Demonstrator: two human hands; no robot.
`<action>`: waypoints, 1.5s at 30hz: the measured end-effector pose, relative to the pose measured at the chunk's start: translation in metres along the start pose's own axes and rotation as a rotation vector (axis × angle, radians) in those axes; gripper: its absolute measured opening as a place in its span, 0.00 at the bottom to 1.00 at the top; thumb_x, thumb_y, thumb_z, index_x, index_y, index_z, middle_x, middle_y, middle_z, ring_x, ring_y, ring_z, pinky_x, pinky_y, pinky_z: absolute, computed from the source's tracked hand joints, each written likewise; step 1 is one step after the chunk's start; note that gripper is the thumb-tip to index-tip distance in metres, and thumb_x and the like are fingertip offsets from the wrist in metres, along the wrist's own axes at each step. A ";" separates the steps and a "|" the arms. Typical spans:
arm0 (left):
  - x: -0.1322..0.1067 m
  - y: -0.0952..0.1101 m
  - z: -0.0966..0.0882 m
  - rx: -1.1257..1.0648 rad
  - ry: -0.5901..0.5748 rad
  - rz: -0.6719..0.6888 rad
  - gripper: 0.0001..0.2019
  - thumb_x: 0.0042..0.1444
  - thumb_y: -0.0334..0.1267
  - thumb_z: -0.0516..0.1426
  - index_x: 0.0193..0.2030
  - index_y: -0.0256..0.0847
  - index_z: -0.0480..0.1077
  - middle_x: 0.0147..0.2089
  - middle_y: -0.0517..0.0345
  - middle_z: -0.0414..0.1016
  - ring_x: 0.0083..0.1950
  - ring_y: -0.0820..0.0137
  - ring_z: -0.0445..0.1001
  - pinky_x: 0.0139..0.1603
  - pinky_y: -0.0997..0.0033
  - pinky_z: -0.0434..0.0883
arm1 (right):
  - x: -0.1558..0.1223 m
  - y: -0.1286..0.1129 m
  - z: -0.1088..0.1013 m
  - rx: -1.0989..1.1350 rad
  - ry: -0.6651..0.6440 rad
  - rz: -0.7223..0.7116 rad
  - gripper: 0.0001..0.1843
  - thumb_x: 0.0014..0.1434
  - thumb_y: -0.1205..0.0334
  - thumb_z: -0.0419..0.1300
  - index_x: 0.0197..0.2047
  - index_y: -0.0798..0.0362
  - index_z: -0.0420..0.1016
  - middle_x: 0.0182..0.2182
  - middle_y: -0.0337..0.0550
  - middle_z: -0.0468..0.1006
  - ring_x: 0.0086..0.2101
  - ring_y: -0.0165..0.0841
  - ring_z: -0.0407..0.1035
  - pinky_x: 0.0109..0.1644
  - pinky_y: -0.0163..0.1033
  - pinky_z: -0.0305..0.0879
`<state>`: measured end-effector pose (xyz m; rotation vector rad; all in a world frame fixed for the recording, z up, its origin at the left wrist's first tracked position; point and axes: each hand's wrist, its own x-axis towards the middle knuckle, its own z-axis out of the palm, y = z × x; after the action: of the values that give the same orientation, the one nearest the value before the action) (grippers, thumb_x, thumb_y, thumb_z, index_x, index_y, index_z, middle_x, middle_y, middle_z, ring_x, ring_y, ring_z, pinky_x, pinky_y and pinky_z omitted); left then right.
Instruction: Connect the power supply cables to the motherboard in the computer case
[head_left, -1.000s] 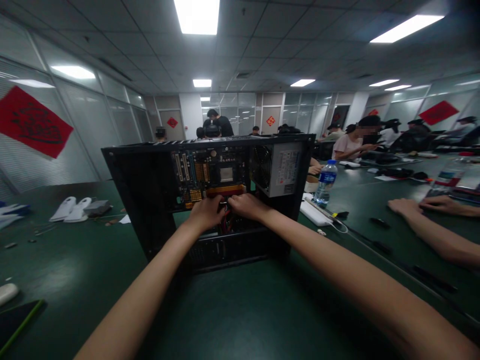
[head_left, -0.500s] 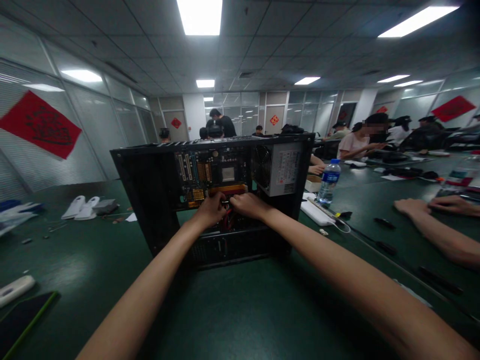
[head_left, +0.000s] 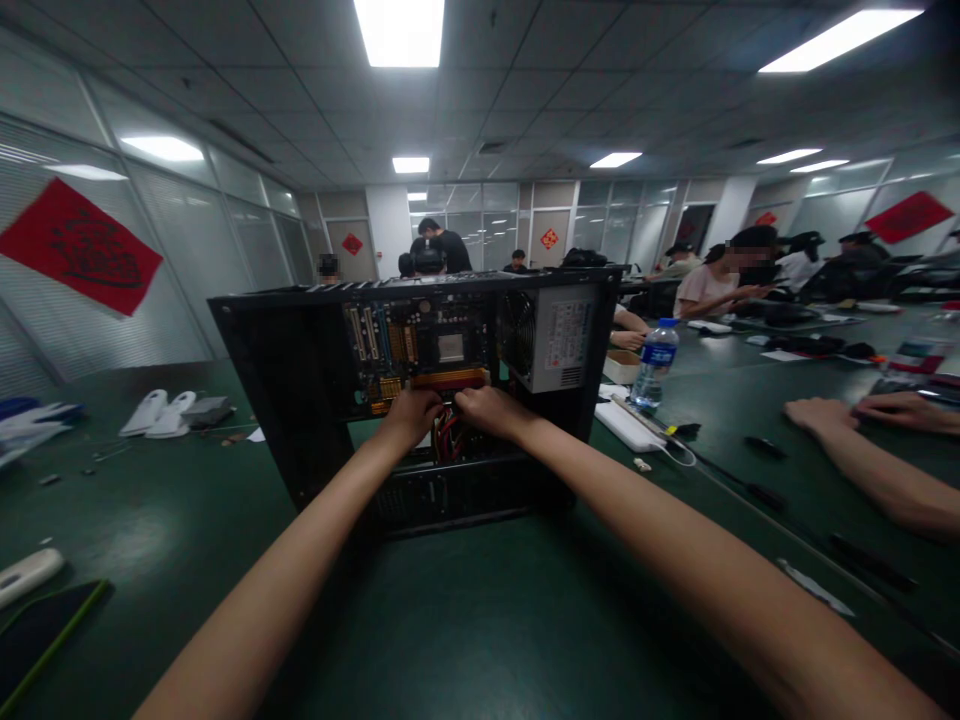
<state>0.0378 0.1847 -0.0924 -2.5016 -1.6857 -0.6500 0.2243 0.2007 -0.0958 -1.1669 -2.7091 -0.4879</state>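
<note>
An open black computer case (head_left: 259, 390) stands on its side edge on the green table, its inside facing me. My left hand (head_left: 412, 415) and my right hand (head_left: 491, 410) reach inside, below the red and yellow memory modules (head_left: 450, 380). The fingers of both hands are curled and closed close together; what they pinch is hidden. Between and under the fingertips hangs a bundle of red, yellow and black power cables (head_left: 448, 440). Above the hands sits the motherboard (head_left: 420, 330) with a square silver processor (head_left: 451, 348). A grey power supply (head_left: 559, 340) fills the upper right.
To the right stand a water bottle (head_left: 655, 365), a white power bank (head_left: 631, 425) and a co-worker's arms (head_left: 855, 440). Left are white slippers (head_left: 161, 412), a grey block (head_left: 208, 411) and a dark green-edged device (head_left: 49, 640). People sit farther back.
The case has shifted slightly left in view. My left hand has moved a little left and its fingers have closed in; more of the cable bundle shows between the hands.
</note>
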 end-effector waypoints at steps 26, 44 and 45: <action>0.005 0.011 0.001 0.023 -0.042 -0.022 0.13 0.60 0.31 0.55 0.43 0.37 0.82 0.43 0.47 0.84 0.46 0.62 0.81 0.48 0.70 0.71 | -0.008 0.005 0.007 0.338 0.121 0.264 0.15 0.64 0.68 0.56 0.48 0.57 0.83 0.43 0.53 0.83 0.46 0.39 0.77 0.52 0.37 0.67; -0.058 0.025 -0.027 0.000 0.165 0.105 0.16 0.68 0.42 0.49 0.44 0.42 0.78 0.45 0.51 0.82 0.46 0.62 0.80 0.44 0.68 0.71 | -0.076 -0.032 -0.092 0.205 0.822 -0.317 0.09 0.67 0.65 0.54 0.41 0.53 0.76 0.30 0.43 0.80 0.31 0.31 0.75 0.35 0.35 0.68; -0.070 0.028 -0.025 0.026 0.154 0.170 0.16 0.69 0.43 0.48 0.43 0.42 0.77 0.44 0.51 0.82 0.44 0.63 0.80 0.43 0.68 0.71 | -0.089 -0.031 -0.107 0.279 1.041 -0.360 0.08 0.66 0.67 0.56 0.44 0.53 0.76 0.31 0.42 0.80 0.31 0.31 0.75 0.35 0.35 0.69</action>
<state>0.0329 0.1051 -0.0901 -2.4701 -1.4033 -0.7757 0.2638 0.0824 -0.0262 -0.1998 -1.9364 -0.5302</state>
